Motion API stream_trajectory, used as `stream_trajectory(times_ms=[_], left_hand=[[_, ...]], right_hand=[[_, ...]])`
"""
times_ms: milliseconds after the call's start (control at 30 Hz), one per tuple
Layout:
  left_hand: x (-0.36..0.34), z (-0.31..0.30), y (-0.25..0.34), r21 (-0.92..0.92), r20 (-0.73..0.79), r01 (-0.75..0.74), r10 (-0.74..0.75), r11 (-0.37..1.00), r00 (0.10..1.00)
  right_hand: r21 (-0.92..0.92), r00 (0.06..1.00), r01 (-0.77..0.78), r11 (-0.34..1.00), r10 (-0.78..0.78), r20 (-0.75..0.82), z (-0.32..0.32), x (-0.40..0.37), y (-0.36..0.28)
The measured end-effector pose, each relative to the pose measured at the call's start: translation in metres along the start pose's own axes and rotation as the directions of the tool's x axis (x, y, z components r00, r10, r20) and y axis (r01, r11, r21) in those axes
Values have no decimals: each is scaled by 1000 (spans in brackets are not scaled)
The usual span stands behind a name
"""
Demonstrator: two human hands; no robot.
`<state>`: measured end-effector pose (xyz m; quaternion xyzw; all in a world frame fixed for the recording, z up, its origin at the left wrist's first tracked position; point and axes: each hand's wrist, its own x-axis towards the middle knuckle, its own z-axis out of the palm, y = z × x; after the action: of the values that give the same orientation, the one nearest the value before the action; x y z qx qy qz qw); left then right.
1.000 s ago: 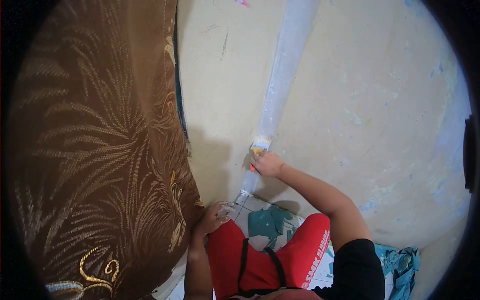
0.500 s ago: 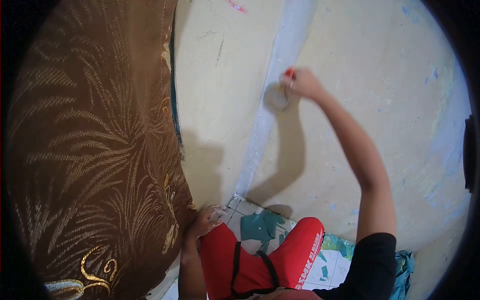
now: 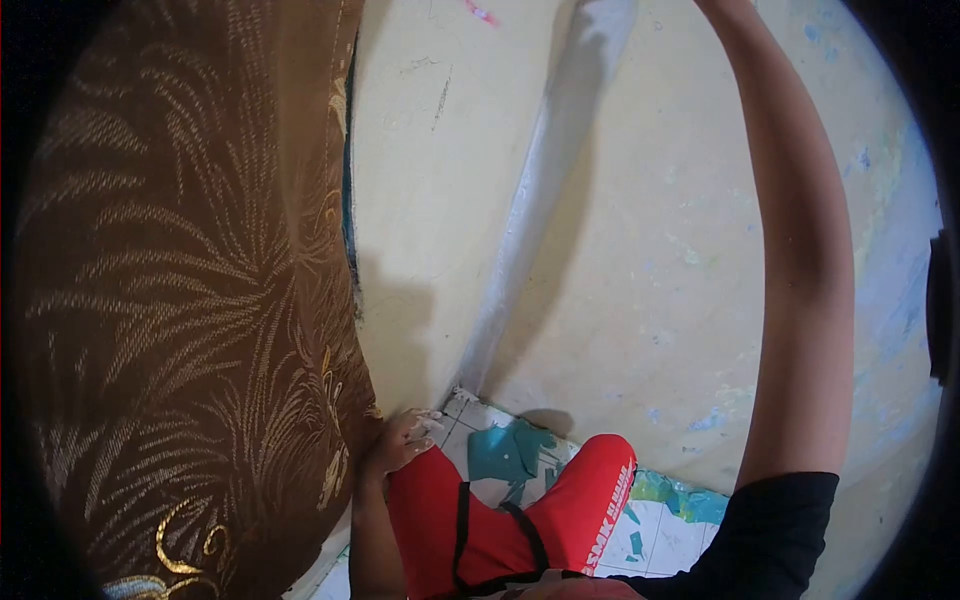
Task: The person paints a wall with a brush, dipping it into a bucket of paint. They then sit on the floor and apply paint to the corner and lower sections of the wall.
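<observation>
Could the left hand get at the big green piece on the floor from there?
Probably yes: the left hand is by the left knee, near the green piece, with only floor tiles seemingly showing between them, though the knee might crowd it.

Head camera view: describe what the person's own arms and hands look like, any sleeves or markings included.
The right arm wears a short black fabric sleeve, bare below it; the right hand is out of frame. The left hand is ungloved, with whitish smears on its fingers. The left forearm is bare; no sleeve shows.
</observation>
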<state>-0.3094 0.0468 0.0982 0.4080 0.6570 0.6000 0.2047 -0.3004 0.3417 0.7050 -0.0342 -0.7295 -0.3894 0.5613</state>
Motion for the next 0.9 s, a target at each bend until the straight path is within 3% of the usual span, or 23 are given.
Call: stream_trajectory(times_ms=[67,133,200,267,400,467,533,700,767,800,867,900], left_hand=[[-1,0,-4,51,1,28,-29,998,1000],[0,-1,-1,48,8,20,-21,999,1000],[0,-3,-2,46,16,10,-11,999,1000],[2,-2,-9,3,18,33,-33,999,999],[2,-1,-17,-33,22,45,-44,998,999],[4,-2,-22,31,24,-39,38,999,999],[5,-1,-30,13,51,-27,27,1000,998],[5,-2,-37,67,73,20,-25,998,997],[5,-1,-21,84,35,-1,-2,996,999],[5,-1,-20,92,37,6,-10,996,999],[4,0,-20,-73,39,132,-129,989,991],[4,0,-24,-74,49,147,-144,986,988]], right_hand=[[-39,999,49,998,-48,15,18,-14,-3],[-145,980,130,981,-104,172,32,-36,-14],[32,952,112,993,-117,283,69,-67,-24],[50,891,375,926,-374,258,80,-115,-45],[294,784,520,802,-585,208,97,-227,-119],[309,637,614,727,-687,350,75,-276,-163],[469,523,593,655,-756,394,62,-317,-202],[541,592,439,717,-684,426,70,-426,-296],[646,582,129,752,-585,565,72,-447,-320],[650,585,119,750,-582,565,74,-452,-325],[691,617,-101,715,-500,607,79,-463,-332],[691,609,-116,713,-499,617,70,-453,-328]])
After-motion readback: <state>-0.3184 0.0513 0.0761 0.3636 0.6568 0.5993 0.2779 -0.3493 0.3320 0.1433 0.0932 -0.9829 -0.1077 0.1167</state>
